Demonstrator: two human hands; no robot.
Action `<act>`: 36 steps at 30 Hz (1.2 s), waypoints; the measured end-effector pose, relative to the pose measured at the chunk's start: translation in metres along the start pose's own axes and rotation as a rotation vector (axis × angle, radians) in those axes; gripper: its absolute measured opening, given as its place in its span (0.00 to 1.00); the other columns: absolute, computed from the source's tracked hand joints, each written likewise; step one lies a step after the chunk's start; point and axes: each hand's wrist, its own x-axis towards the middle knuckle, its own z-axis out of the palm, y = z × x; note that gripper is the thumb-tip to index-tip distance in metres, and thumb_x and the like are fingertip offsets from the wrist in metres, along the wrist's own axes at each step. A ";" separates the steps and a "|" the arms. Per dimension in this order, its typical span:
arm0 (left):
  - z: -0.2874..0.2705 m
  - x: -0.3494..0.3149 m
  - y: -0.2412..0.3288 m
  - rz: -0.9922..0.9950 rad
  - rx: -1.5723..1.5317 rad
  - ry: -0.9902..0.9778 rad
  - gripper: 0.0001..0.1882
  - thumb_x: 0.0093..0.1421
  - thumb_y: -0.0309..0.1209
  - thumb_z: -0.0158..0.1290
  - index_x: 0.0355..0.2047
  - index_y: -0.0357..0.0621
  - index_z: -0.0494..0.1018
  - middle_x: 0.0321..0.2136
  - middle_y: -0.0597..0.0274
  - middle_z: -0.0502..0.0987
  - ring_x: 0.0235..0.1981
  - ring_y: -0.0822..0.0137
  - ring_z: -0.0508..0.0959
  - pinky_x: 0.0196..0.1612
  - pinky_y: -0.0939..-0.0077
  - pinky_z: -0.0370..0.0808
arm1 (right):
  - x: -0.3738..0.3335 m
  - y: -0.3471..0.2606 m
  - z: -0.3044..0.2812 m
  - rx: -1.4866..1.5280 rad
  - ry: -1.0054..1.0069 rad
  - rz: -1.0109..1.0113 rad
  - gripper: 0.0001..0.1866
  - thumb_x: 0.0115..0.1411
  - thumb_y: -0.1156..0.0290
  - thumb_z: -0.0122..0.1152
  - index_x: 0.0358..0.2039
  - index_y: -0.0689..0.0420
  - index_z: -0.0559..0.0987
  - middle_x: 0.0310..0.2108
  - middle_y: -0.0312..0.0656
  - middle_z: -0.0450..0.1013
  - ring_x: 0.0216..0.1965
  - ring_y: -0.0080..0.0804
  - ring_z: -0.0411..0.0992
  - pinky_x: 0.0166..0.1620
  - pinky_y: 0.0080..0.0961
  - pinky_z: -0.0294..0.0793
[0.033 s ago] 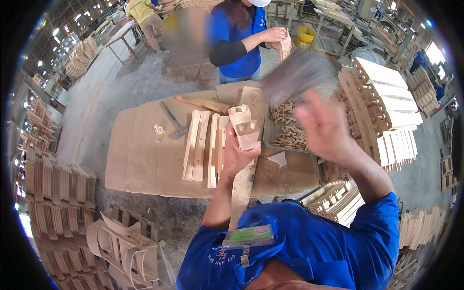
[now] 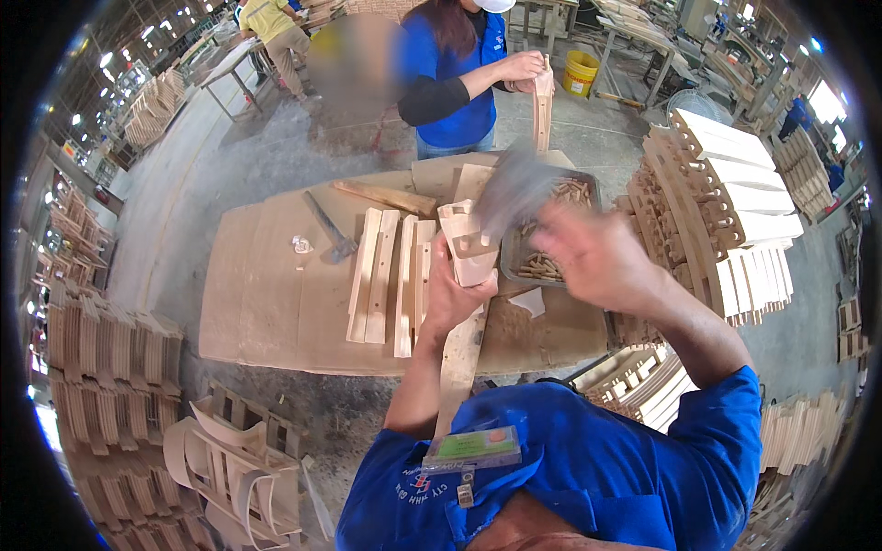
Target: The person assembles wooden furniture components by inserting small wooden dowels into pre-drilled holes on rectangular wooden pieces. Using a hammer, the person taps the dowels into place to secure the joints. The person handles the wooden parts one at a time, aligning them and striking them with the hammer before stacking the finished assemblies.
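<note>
Over the workbench (image 2: 276, 303), left hand (image 2: 452, 296) grips a pale slotted wooden piece (image 2: 467, 246); right hand (image 2: 597, 257) clasps a blurred hammer (image 2: 514, 188).

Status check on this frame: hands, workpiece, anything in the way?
Left hand grips the upright wooden piece. Right hand raised, holding a motion-blurred hammer. Tray of dowels close behind; co-worker's hands well apart.

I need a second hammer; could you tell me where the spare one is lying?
The spare hammer lies on the worktable, left of the wooden slats.
</note>
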 end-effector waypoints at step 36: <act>0.001 -0.038 -0.051 -0.237 0.067 -0.007 0.40 0.50 0.28 0.74 0.59 0.32 0.65 0.41 0.54 0.81 0.42 0.64 0.81 0.46 0.67 0.79 | -0.075 0.083 0.100 0.232 0.145 0.077 0.17 0.65 0.59 0.67 0.39 0.62 0.77 0.33 0.57 0.75 0.37 0.63 0.76 0.39 0.50 0.75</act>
